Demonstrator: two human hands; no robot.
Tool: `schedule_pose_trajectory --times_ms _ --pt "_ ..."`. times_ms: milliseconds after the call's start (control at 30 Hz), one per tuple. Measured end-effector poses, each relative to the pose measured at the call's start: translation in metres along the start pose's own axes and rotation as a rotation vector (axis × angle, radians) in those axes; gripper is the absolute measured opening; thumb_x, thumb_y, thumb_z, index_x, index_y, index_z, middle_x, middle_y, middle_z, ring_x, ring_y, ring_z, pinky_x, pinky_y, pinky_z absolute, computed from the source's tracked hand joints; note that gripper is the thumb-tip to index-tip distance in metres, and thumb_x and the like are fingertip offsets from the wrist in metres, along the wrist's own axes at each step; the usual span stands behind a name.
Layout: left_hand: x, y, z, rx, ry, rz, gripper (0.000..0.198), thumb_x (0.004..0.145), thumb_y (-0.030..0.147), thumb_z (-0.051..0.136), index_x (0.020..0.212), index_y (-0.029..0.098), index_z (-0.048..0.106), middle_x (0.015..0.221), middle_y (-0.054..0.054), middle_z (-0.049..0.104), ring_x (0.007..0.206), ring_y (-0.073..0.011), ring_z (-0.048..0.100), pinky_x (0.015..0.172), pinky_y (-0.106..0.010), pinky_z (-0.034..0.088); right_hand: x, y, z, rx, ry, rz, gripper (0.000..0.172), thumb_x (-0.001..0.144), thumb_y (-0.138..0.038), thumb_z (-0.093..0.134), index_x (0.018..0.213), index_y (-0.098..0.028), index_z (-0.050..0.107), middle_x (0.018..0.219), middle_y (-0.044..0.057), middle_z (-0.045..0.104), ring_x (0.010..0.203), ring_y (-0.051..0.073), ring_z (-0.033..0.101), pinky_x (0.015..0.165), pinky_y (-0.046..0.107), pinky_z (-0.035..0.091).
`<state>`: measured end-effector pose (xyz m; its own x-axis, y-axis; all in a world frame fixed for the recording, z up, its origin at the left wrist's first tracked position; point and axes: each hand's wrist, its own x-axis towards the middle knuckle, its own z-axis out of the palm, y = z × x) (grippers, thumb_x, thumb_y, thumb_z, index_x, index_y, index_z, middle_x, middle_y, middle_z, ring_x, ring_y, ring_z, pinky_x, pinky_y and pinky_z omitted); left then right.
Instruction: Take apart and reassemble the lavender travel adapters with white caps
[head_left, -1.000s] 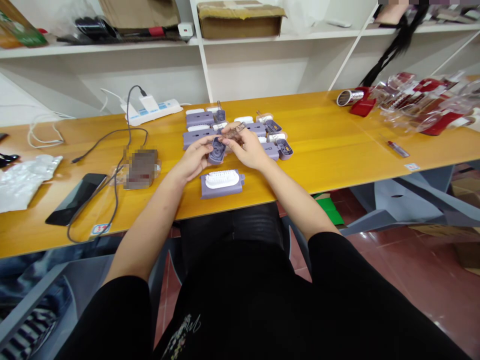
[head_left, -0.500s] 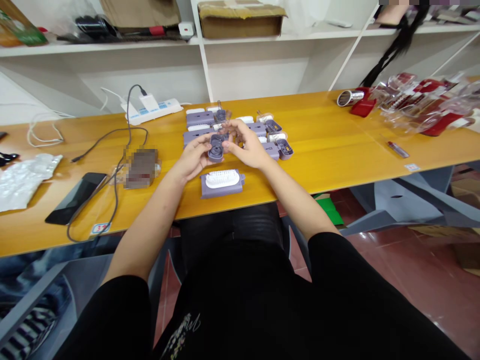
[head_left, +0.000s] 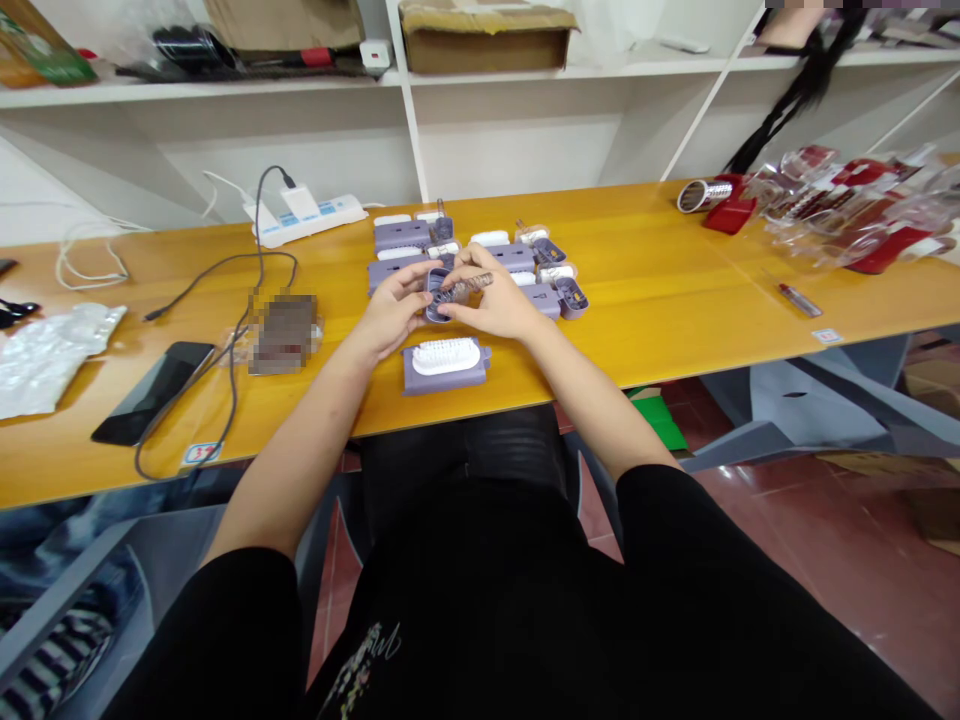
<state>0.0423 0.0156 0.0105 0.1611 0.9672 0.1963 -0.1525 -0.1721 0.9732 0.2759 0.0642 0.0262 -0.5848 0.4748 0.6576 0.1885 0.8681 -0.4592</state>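
My left hand (head_left: 396,312) is closed around a small purple plastic housing (head_left: 433,282), its hollow side facing up. My right hand (head_left: 496,298) pinches a clear, ridged, spiral-like stick (head_left: 474,284), its lower end at the housing's opening. Whether the two pieces are joined I cannot tell. Just in front of my hands lies a purple base (head_left: 444,383) with a white bristled oval piece (head_left: 446,355) on top. Behind my hands, several similar purple bases (head_left: 400,236) lie in groups with white oval pieces. Another open purple housing (head_left: 574,297) sits to the right.
On the left are a power strip (head_left: 311,222), a black cable (head_left: 234,375), a phone (head_left: 154,392) and a crumpled silver bag (head_left: 52,360). A metal grater drum (head_left: 703,195) and red parts in clear plastic (head_left: 862,215) lie at the right. White shelves (head_left: 637,68) stand behind.
The clear ridged stick in my right hand has tipped to the right and now shows above my fingers. The purple housing has turned slightly in my left hand.
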Motion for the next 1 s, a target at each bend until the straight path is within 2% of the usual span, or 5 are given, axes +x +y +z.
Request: schedule_pose_trajectory --times_ms 367,567,733,833,1000 --pt "0.002 -0.007 -0.004 0.175 -0.027 0.196 0.065 0.09 0.044 0.096 0.149 0.028 0.075 0.17 -0.014 0.069 0.136 -0.0315 0.079 0.099 -0.038 0.073 -0.001 -0.006 0.001 -0.065 -0.031 0.004 0.021 0.103 -0.039 0.077 0.116 -0.022 0.077 0.139 0.014 0.061 0.13 0.036 0.065 0.123 0.061 0.055" --pt "0.006 -0.013 -0.005 0.249 -0.005 0.271 0.057 0.098 0.037 0.085 0.153 0.029 0.072 0.167 -0.013 0.072 0.146 -0.0307 0.075 0.114 -0.044 0.069 -0.002 -0.004 0.001 -0.047 0.03 -0.081 0.026 0.104 -0.045 0.079 0.119 -0.025 0.074 0.143 0.014 0.059 0.129 0.033 0.063 0.119 0.061 0.056" --pt "0.004 -0.006 0.002 0.262 0.043 0.28 0.058 0.093 0.029 0.083 0.15 0.027 0.073 0.164 -0.012 0.074 0.156 -0.0326 0.067 0.127 -0.049 0.061 -0.001 -0.007 0.001 -0.035 0.024 -0.138 0.036 0.109 -0.056 0.074 0.13 -0.028 0.071 0.143 0.014 0.062 0.133 0.035 0.063 0.119 0.063 0.055" --pt "0.002 -0.001 0.007 0.241 0.092 0.246 0.058 0.091 0.029 0.083 0.148 0.026 0.073 0.166 -0.012 0.072 0.16 -0.0341 0.064 0.128 -0.05 0.06 0.0 -0.01 -0.002 -0.046 -0.006 -0.143 0.031 0.111 -0.056 0.068 0.124 -0.028 0.073 0.141 0.015 0.065 0.132 0.035 0.065 0.117 0.06 0.056" --pt "0.002 0.003 0.008 0.242 0.125 0.249 0.059 0.089 0.03 0.086 0.147 0.025 0.073 0.164 -0.014 0.072 0.159 -0.0354 0.064 0.128 -0.05 0.059 0.0 -0.012 -0.007 -0.032 -0.04 -0.186 0.023 0.115 -0.046 0.059 0.119 -0.027 0.07 0.123 0.012 0.077 0.119 0.033 0.069 0.111 0.056 0.057"
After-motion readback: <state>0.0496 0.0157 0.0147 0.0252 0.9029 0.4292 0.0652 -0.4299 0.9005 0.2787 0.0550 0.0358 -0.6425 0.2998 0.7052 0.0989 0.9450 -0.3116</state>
